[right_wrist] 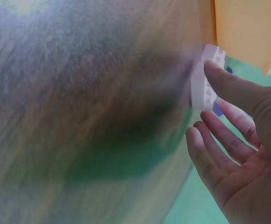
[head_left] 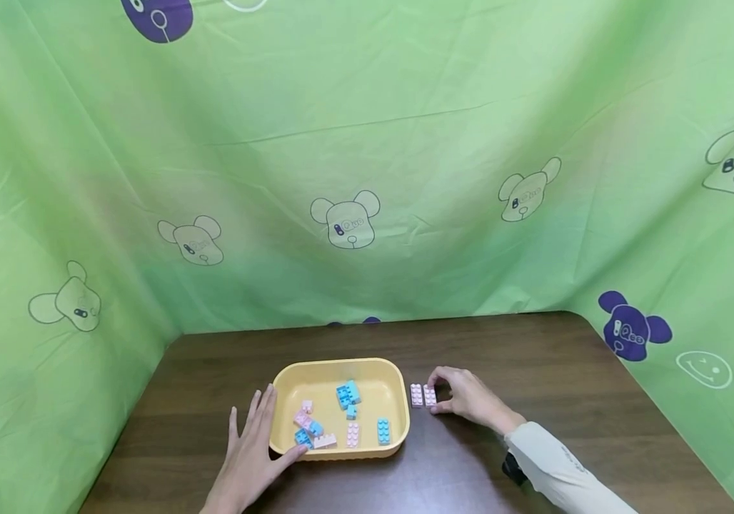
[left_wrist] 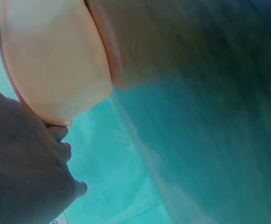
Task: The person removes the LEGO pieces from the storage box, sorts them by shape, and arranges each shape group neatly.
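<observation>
A shallow yellow bin stands on the table and holds several pink and blue toy bricks. At its left end, my left hand rests against the wall with fingers fairly straight and spread, the thumb over the near rim. The left wrist view shows that hand along the outside of the bin. Right of the bin, two pink bricks lie side by side. My right hand pinches the right-hand pink brick between thumb and index finger; the other pink brick lies just left of it.
Inside the bin, a blue brick and a pink brick lie apart near the front, with a blue cluster behind. The brown wooden table meets a green printed curtain at the back and sides.
</observation>
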{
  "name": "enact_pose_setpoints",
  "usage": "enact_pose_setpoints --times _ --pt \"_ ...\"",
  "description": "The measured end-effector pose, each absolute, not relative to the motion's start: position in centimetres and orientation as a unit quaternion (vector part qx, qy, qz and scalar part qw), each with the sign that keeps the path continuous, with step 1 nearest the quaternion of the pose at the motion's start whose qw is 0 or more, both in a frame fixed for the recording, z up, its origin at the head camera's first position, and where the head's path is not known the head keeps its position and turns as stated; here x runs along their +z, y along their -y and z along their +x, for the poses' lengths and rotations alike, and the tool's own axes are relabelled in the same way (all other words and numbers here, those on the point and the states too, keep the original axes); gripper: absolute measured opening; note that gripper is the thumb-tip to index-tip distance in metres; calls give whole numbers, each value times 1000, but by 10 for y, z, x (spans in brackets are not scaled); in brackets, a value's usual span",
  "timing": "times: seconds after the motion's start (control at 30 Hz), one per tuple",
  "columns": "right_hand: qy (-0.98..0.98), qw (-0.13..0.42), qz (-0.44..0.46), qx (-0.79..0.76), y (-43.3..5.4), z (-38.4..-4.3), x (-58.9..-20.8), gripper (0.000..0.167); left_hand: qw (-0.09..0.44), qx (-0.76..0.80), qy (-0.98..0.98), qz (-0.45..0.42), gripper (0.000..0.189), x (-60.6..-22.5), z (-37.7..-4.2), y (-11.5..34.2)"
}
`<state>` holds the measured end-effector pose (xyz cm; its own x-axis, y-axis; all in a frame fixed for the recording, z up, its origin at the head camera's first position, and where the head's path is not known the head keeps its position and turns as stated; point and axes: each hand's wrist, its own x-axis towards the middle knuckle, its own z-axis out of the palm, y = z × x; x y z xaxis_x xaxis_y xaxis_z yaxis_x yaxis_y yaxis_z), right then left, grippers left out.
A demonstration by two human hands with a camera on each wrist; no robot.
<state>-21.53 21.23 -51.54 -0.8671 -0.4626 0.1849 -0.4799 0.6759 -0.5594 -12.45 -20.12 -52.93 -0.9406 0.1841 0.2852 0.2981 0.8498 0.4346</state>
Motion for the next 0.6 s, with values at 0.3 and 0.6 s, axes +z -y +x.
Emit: enact_pose_setpoints --times 0.3,0.6 --pt "914 40 273 298 -208 -220 -489 29 113 -237 957 -122 110 -529 -126 202" --pt "906 65 317 272 -179 -225 -461 34 99 -238 959 -118 110 -528 -126 201"
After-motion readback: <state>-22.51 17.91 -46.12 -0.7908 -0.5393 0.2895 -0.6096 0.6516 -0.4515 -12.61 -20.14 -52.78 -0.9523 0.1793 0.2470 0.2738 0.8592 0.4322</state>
